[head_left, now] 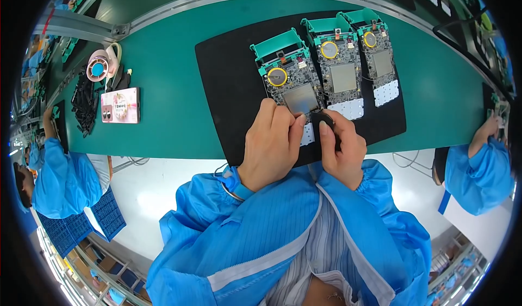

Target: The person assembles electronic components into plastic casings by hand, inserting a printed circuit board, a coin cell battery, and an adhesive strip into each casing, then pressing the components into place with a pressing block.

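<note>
Three circuit boards with green plastic frames lie side by side on a black mat [234, 72]. The left board [293, 83] carries a round yellow-rimmed coin cell [277, 77] and a square metal shield [300, 98]. My left hand [272, 140] is closed at this board's near end, its bent fingers and thumb on the edge. My right hand [343, 151] pinches a small black part [322, 119] at the same board's near right corner; my fingers hide much of that part. The middle board [342, 72] and the right board [380, 58] lie untouched.
On the green table [168, 99], to the left, are a tape roll [98, 68], a heap of black parts [85, 104] and a pink patterned box-like item [120, 106]. A metal rail [228, 0] runs along the back. Co-workers in blue sit left [70, 181] and right [478, 170].
</note>
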Available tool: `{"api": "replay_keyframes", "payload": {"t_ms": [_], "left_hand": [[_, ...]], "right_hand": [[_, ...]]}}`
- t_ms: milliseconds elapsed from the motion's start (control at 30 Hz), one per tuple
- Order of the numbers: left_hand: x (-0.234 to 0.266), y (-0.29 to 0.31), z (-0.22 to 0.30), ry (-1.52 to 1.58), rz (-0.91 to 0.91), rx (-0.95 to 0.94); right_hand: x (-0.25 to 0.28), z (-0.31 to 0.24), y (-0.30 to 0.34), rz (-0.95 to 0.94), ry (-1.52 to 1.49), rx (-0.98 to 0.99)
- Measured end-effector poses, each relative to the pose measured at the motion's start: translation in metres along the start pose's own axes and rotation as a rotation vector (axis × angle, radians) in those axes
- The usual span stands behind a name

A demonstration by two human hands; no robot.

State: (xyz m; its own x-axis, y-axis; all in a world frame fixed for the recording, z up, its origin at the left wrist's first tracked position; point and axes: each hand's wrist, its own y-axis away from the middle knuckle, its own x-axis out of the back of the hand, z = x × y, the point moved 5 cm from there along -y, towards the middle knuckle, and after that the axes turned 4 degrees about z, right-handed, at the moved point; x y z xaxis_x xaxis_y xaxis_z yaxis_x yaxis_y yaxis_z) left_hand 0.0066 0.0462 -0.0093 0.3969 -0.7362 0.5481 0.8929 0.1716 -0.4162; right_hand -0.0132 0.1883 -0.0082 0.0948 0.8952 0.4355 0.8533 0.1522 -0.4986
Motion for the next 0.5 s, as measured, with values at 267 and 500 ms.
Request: {"api": "replay_keyframes", "payload": {"t_ms": [267,500], "left_hand": [[-0.004,-0.005,0.001,-0.011,-0.014,0.014],[-0.001,-0.009,0.001,0.018,0.031,-0.009]], "right_hand": [[-0.002,0.000,-0.006,-0.011,0.043,-0.055],[-0.003,0.013,-0.013,-0.059,-0.116,-0.285]]}}
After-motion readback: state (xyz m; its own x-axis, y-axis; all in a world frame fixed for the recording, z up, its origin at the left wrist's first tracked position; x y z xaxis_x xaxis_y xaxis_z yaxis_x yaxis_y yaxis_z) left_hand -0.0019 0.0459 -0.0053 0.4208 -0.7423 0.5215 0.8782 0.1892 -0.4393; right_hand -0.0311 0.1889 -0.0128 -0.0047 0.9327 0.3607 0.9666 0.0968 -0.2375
